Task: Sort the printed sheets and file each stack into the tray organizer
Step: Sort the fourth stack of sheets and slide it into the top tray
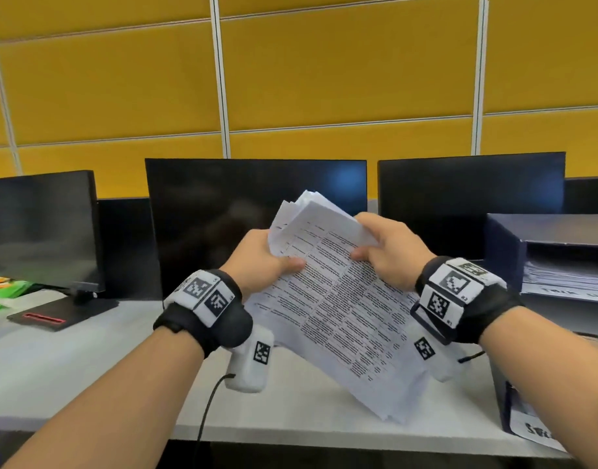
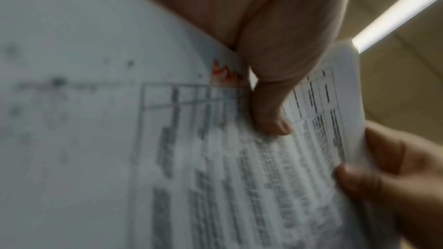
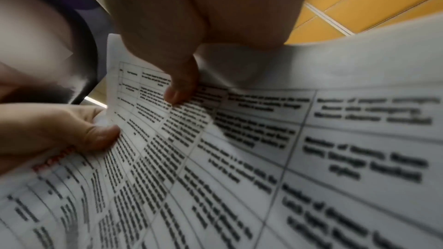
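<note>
Above the desk [image 1: 87,360] | printed sheets [image 1: 341,309] tilted, table-printed, fanned | left hand [image 1: 260,262] grips them | right hand [image 1: 389,252] pinches them

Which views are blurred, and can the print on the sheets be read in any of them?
Head: fairly sharp, printed sheets show table text but too small to read; faint blue glare on the middle monitor. Left wrist: heavy blur, print smeared, bright ceiling light. Right wrist: close text large but blurred, unreadable.
</note>
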The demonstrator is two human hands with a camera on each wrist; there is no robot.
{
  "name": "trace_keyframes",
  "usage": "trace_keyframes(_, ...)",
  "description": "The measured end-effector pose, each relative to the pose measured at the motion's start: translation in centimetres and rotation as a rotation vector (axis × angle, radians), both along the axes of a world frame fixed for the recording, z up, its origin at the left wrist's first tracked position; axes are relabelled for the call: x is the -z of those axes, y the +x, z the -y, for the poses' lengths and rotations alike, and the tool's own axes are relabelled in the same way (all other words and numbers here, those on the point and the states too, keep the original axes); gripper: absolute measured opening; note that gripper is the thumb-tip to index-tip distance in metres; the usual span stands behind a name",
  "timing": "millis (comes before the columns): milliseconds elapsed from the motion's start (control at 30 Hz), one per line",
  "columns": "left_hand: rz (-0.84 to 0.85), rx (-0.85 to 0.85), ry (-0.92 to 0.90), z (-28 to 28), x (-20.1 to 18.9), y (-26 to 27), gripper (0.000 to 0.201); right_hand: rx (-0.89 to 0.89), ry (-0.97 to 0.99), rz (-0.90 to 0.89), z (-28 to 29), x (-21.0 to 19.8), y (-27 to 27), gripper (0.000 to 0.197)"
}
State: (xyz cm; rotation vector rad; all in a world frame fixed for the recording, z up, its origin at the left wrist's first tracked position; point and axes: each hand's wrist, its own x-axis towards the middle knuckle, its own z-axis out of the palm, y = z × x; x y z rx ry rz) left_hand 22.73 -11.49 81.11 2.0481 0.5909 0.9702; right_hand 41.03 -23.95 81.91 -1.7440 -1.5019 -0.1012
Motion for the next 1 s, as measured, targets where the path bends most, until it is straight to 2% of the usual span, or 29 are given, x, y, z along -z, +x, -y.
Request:
trace_keyframes(133, 0.177, -0.031, -0.121, -1.5, 2.0, -1.2, 0.023, 0.028, 0.035, -0.041, 0.8, 0.0, 1.1, 0.030)
trace_keyframes(200, 0.237, -0.020, -0.219, -2.8, 3.6, -2.5, 0.025, 0.042, 0.047, -0.139, 2.0, 0.9, 3.0, 0.036)
trace_keyframes(267, 0.270, -0.006, -0.296, -4.0, 5.4, -3.7, 0.031, 0.006, 0.066, -0.365, 3.3, 2.9, 4.8, 0.045)
trace_keyframes(367, 0.337, 0.014, -0.380, -4.7, 7.9, -4.2, 0.045, -0.188, 0.081, -0.747, 3.7, 7.1, 5.7, 0.073)
trace_keyframes(433, 0.373, 0.024, -0.392, -4.5, 8.8, -3.7, 0.048, -0.303, 0.045, -0.847, 3.2, 9.0, 4.4, 0.081)
trace_keyframes(500, 0.407, -0.001, -0.356, -4.4, 8.9, -2.8, 0.040, -0.261, 0.142, -0.836, 2.2, 9.6, 3.2, 0.068)
trace_keyframes(567, 0.421, -0.055, -0.287, -4.3, 8.7, -2.0, 0.031, -0.106, 0.312, -0.785, 1.6, 8.9, 2.6, 0.040)
trace_keyframes(600, 0.410, -0.071, -0.258, -4.1, 8.6, -1.6, 0.030, -0.055, 0.365, -0.760, 1.4, 8.6, 2.6, 0.033)
trace_keyframes(667, 0.374, -0.082, -0.232, -3.7, 8.9, -1.1, 0.035, 0.003, 0.382, -0.729, 1.3, 8.9, 2.7, 0.033)
trace_keyframes(833, 0.312, -0.137, -0.248, -3.0, 10.9, -0.7, 0.050, 0.174, 0.339, -0.647, 1.9, 12.4, 3.3, 0.047)
trace_keyframes(900, 0.320, -0.131, -0.255, -2.8, 11.1, -0.7, 0.051, 0.163, 0.382, -0.661, 2.1, 12.8, 3.2, 0.048)
trace_keyframes(1000, 0.307, -0.106, -0.235, -2.5, 10.8, -0.5, 0.049, 0.053, 0.358, -0.670, 2.0, 12.5, 2.5, 0.042)
